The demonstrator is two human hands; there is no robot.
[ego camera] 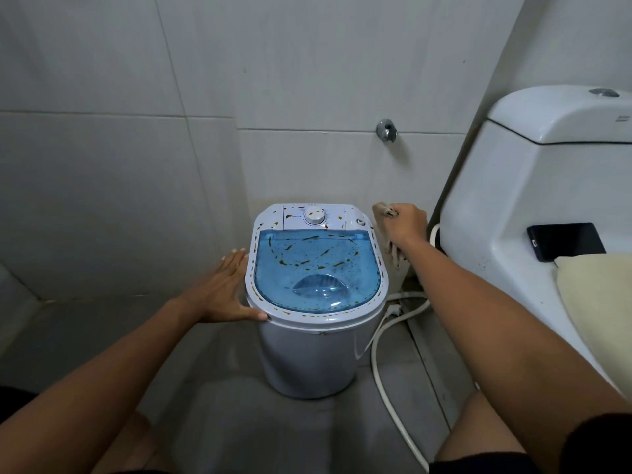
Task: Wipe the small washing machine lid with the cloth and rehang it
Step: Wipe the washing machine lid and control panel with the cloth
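Both of our forearms reach in from the bottom corners toward a small washing machine standing on the tiled floor. Its lid is translucent blue in a white frame, and both are spattered with orange-brown streaks and dark specks. A white dial sits on the panel at the lid's far edge.

Our left hand lies flat against the machine's left rim, fingers straight and together, thumb along the front of the rim, holding nothing. Our right hand is closed into a fist on a beige cloth, just beyond the machine's far right corner. One end of the cloth bunches out past the knuckles and the rest hangs below the hand; we cannot tell whether it touches the wall.

Right of that hand stands a white toilet with a dark phone on it, and a white hose runs along the floor below.
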